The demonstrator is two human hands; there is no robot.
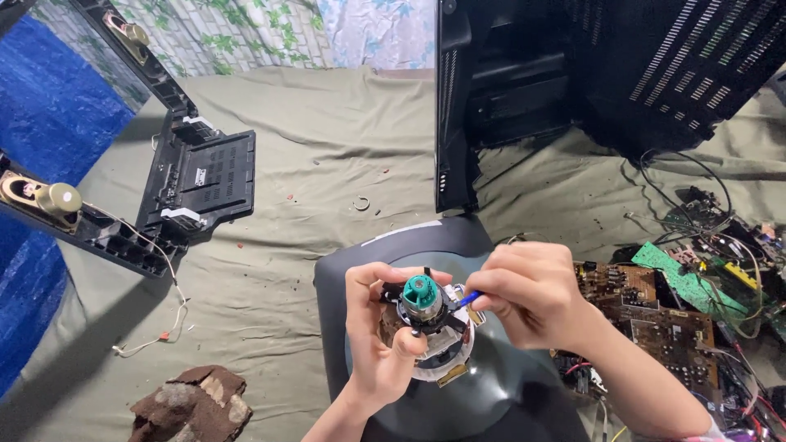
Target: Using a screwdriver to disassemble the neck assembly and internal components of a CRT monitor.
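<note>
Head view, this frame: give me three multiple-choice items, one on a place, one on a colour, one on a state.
1. Where do the circuit boards lie?
A. right of the hands
B. left of the hands
C. on the blue sheet

2. What colour is the cap on the part being held?
A. red
B. teal green
C. yellow

3. How is the left hand?
A. flat on the cloth
B. empty in the air
C. gripping the round part

Answers: 1 A, the brown boards sit right of the right hand. 2 B, the cap shows teal green. 3 C, fingers wrap the part.
</note>
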